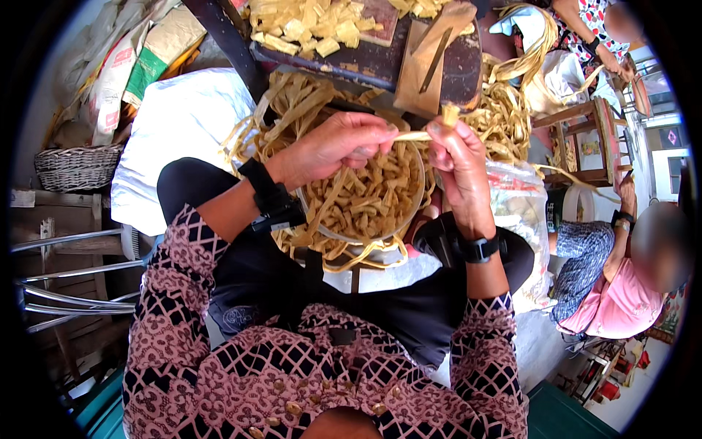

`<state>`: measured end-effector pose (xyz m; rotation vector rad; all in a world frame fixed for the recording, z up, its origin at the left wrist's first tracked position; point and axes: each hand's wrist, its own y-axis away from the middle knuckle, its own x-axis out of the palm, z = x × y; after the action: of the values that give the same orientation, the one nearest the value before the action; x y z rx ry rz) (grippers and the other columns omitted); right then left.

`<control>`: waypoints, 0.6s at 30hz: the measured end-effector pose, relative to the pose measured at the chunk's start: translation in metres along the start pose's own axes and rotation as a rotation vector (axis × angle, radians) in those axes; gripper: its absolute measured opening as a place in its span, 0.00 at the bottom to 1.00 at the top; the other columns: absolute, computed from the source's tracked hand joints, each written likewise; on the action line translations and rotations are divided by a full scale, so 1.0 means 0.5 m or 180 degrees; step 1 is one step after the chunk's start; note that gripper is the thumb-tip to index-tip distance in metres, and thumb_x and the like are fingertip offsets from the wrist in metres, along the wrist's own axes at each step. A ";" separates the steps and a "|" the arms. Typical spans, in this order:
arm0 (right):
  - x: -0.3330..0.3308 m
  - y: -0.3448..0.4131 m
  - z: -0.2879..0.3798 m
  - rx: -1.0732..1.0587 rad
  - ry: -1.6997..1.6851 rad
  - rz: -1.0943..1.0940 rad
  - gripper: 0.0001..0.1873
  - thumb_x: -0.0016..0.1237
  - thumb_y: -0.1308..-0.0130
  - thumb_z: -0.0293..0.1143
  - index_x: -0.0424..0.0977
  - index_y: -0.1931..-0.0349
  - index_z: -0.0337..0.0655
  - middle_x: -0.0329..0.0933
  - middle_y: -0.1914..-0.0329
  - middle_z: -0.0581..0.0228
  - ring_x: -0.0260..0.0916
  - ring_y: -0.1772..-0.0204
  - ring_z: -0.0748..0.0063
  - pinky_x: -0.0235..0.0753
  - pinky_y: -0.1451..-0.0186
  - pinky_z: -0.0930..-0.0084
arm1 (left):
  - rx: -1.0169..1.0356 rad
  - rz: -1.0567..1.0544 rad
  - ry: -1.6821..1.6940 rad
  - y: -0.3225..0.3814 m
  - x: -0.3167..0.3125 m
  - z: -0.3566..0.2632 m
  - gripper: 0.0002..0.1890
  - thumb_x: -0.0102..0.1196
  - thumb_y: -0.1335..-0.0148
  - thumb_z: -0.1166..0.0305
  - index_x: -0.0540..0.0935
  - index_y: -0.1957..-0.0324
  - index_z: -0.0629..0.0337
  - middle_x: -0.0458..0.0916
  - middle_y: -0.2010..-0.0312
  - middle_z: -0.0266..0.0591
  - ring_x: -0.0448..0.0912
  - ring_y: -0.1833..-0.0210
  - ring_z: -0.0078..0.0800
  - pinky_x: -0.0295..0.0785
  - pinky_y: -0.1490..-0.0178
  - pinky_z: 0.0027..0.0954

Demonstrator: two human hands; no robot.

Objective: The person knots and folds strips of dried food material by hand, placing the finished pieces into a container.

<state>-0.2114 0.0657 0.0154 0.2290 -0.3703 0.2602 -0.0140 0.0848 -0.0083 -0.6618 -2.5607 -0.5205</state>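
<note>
My left hand (356, 140) pinches one end of a thin, pale yellow strip (412, 136), held taut above a round basin. At the other end my right hand (458, 151) grips the strip, and a short rolled yellow piece (450, 114) stands out between its thumb and finger. Beneath both hands, the basin (423, 189) holds many short, knotted or folded yellowish pieces (364, 203) of what looks like dried tofu skin or a similar food. Long loose strips (293, 101) lie behind and around the basin.
A dark wooden bench (340, 71) ahead bears cut flat pieces (307, 22) and a slotted wooden tool (430, 66). White sacking (181, 131) and a wicker basket (79, 167) are at left. At right are a plastic bag (515, 203), a wooden stool (600, 142) and two other people.
</note>
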 end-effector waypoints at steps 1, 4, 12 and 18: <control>-0.009 -0.003 0.004 -0.0029 0.0004 -0.0005 0.02 0.51 0.43 0.24 0.74 0.70 0.36 0.65 0.84 0.77 0.51 0.84 0.91 0.49 0.81 0.92 | 0.0054 0.0132 -0.0140 -0.003 0.002 -0.015 0.10 0.47 0.36 0.65 0.75 0.71 0.59 0.61 0.84 0.22 0.52 0.84 0.10 0.48 0.80 0.16; -0.024 -0.041 0.028 -0.0469 0.0137 -0.0090 0.02 0.49 0.42 0.25 0.74 0.71 0.37 0.66 0.85 0.76 0.53 0.84 0.91 0.50 0.82 0.93 | 0.0593 -0.0371 -0.1592 -0.019 0.008 -0.058 0.10 0.46 0.36 0.65 0.77 0.69 0.60 0.65 0.82 0.24 0.57 0.82 0.12 0.53 0.79 0.15; -0.030 -0.171 0.046 -0.1122 0.0624 -0.0429 0.04 0.53 0.43 0.28 0.75 0.71 0.38 0.73 0.82 0.71 0.61 0.83 0.89 0.58 0.82 0.92 | 0.1520 -0.0989 -0.2633 -0.130 -0.042 -0.121 0.08 0.48 0.37 0.68 0.79 0.68 0.60 0.68 0.80 0.25 0.61 0.78 0.11 0.56 0.77 0.16; -0.035 -0.123 0.023 -0.0938 0.1364 -0.0484 0.09 0.54 0.43 0.32 0.74 0.70 0.35 0.69 0.86 0.74 0.58 0.85 0.89 0.56 0.83 0.91 | 0.1388 -0.1125 -0.2301 -0.095 -0.062 -0.094 0.08 0.49 0.38 0.67 0.80 0.68 0.58 0.67 0.81 0.22 0.61 0.78 0.09 0.56 0.77 0.15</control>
<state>-0.2130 0.0012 0.0088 -0.0904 0.0362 0.0974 0.0004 0.0136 0.0036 -0.2562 -3.3368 0.2425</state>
